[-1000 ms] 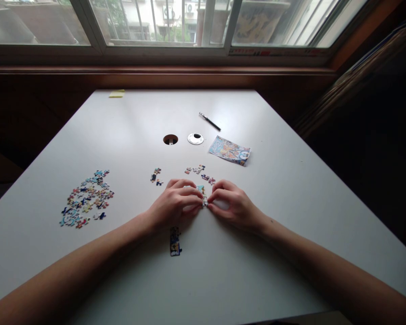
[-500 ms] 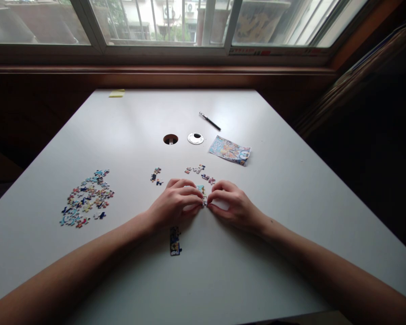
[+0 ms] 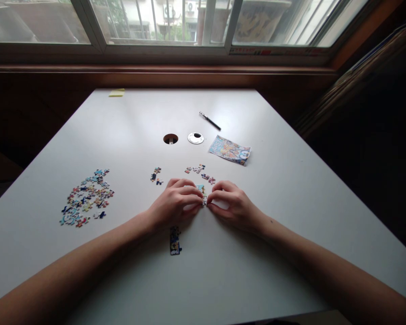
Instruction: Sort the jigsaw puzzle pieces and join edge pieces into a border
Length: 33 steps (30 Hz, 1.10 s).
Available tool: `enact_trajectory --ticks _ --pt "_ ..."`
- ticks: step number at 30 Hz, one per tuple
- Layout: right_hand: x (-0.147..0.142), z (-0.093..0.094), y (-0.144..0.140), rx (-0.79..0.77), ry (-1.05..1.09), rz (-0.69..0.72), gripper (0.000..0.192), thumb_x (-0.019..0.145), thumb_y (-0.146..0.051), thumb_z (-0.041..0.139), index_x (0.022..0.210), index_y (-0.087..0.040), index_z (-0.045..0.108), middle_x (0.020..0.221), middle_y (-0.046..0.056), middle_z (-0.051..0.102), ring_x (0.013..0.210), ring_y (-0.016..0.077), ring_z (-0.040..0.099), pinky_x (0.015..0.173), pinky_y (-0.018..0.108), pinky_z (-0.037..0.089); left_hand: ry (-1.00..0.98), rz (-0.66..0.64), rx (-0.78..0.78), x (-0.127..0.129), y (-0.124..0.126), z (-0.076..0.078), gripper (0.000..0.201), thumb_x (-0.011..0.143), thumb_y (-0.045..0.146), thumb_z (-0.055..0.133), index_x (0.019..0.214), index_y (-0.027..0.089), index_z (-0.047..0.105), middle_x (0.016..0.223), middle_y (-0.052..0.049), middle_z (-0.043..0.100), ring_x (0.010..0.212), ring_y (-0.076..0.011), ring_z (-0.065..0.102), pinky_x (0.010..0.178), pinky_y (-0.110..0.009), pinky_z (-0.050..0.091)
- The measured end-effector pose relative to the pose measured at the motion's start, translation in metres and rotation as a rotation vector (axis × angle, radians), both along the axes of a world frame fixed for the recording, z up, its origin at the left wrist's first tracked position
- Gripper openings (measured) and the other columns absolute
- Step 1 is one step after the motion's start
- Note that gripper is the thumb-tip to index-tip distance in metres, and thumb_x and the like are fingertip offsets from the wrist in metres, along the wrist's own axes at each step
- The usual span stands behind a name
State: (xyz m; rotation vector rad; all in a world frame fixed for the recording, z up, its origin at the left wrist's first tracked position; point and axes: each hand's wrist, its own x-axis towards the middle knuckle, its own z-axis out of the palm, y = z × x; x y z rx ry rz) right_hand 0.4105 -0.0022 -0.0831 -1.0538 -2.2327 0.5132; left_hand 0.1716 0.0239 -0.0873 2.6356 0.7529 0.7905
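Jigsaw pieces (image 3: 204,199) show in the narrow gap between my two hands, at the middle of the table. My left hand (image 3: 179,198) is closed, thumb and fingers pinching them from the left. From the other side my right hand (image 3: 233,203) pinches at their right edge. The fingers cover most of these pieces, so I cannot tell how they join. Below my left wrist lies a joined strip of jigsaw pieces (image 3: 175,241). A few loose pieces (image 3: 156,175) lie beyond my left hand, and several more (image 3: 199,169) lie just past the fingertips.
A large heap of jigsaw pieces (image 3: 86,198) spreads at left on the white table (image 3: 274,280). Farther back are a printed picture sheet (image 3: 230,150), a pen (image 3: 210,121), a round cable hole (image 3: 171,139), its metal cover (image 3: 196,138) and a yellow sticky note (image 3: 117,93).
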Motion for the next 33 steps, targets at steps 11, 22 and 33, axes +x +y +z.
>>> enact_trajectory --ticks 11,22,33 --pt "-0.001 0.0002 -0.0007 0.043 -0.022 0.002 0.009 0.089 -0.019 0.064 0.091 -0.024 0.071 0.091 0.006 0.063 0.092 0.0208 0.06 0.086 0.037 0.05 0.007 -0.001 0.004 0.0004 0.0001 -0.0003 0.012 0.095 0.024 0.06 0.099 0.025 0.071 0.109 0.001 0.075 0.111 -0.0194 0.059 0.101 -0.037 0.036" --pt "-0.0016 0.0032 -0.0009 0.069 -0.029 0.032 0.01 0.091 -0.018 0.062 0.091 -0.021 0.072 0.089 0.007 0.063 0.086 0.0192 0.059 0.08 0.034 0.05 0.018 -0.002 0.009 0.0013 -0.0001 0.0013 0.013 0.095 0.024 0.059 0.098 0.024 0.071 0.109 0.0 0.074 0.111 -0.0195 0.058 0.101 -0.036 0.035" --pt "0.0006 0.0025 0.0 0.081 -0.073 0.08 0.011 0.092 -0.018 0.059 0.097 -0.02 0.069 0.091 0.007 0.062 0.087 0.019 0.056 0.082 0.036 0.048 0.056 -0.004 0.031 0.0017 -0.0016 0.0032 0.014 0.095 0.023 0.056 0.1 0.023 0.069 0.111 0.0 0.073 0.112 -0.0205 0.057 0.101 -0.037 0.034"
